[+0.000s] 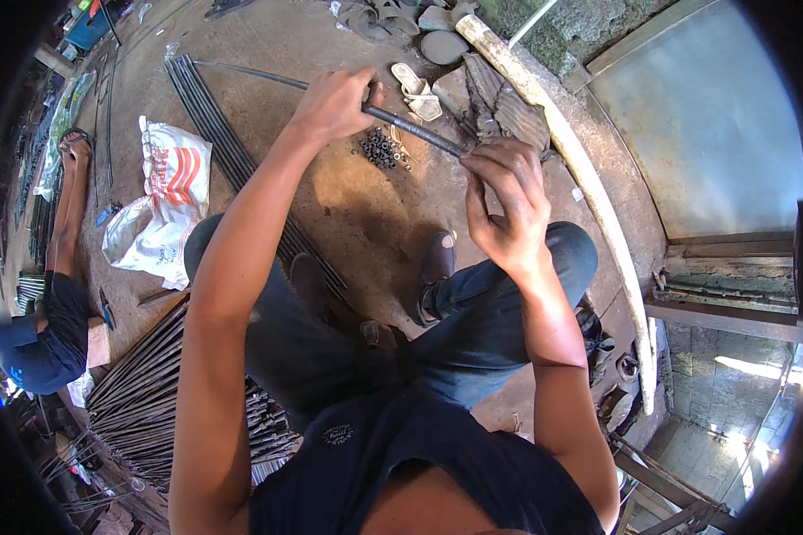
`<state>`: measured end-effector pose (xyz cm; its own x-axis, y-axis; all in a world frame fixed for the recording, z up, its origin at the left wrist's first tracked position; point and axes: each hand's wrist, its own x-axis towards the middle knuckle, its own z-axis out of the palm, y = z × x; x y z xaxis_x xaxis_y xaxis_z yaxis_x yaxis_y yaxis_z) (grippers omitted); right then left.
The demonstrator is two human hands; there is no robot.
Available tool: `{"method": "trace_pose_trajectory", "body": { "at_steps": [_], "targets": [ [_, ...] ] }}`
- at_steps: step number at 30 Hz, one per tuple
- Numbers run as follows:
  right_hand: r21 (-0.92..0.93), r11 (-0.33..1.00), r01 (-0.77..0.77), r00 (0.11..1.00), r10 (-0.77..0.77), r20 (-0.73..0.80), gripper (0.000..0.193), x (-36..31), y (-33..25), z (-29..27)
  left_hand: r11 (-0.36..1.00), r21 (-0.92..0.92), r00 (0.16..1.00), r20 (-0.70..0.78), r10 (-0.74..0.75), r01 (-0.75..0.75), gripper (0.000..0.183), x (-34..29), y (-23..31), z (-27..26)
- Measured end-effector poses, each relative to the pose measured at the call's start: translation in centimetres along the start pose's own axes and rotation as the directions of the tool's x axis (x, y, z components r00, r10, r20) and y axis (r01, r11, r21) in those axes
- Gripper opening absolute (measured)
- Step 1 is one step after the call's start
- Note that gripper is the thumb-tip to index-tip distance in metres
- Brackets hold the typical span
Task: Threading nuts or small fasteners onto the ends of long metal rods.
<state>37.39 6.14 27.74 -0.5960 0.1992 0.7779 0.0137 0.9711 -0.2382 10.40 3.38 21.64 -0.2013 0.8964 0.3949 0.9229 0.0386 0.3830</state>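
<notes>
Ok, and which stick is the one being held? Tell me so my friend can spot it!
Start at the person's blue jeans and look higher in the picture, over the brown floor. There the left hand grips a long, thin, dark rod, with the right hand at its end. Unlike the bundle of similar rods lying on the floor, this one is up in the air.

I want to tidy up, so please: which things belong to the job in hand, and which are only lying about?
Likely in the job: held rod, small dark nuts, bundle of rods.
Probably lying about: white sandal, long pale pole.
</notes>
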Motion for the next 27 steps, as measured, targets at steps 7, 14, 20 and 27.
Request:
{"method": "trace_pose_trajectory", "body": {
  "at_steps": [7,14,20,27],
  "targets": [
    [0.295,0.881,-0.370,0.894,0.424,-0.145,0.032,1.2,-2.3,-0.2,1.000,0.009,0.999,0.016,-0.029,0.029,0.028,-0.1,0.1,-0.4],
    [0.090,0.926,-0.367,0.929,0.361,0.077,0.027,-0.2,-0.7,-0.4,0.999,0.006,0.999,0.033,-0.034,0.033,0.032,-0.1,-0.1,0.0],
    [0.066,0.980,-0.189,0.981,0.186,0.052,0.032,-0.1,-0.3,-0.7,0.999,0.013,0.999,0.012,-0.041,0.041,0.033,-0.1,0.0,-0.1],
    [0.187,0.952,-0.243,0.969,0.247,0.001,0.032,-0.3,-0.6,-0.1,0.999,0.000,0.999,0.021,-0.041,0.041,0.030,0.0,-0.1,-0.1]
  ]
}}
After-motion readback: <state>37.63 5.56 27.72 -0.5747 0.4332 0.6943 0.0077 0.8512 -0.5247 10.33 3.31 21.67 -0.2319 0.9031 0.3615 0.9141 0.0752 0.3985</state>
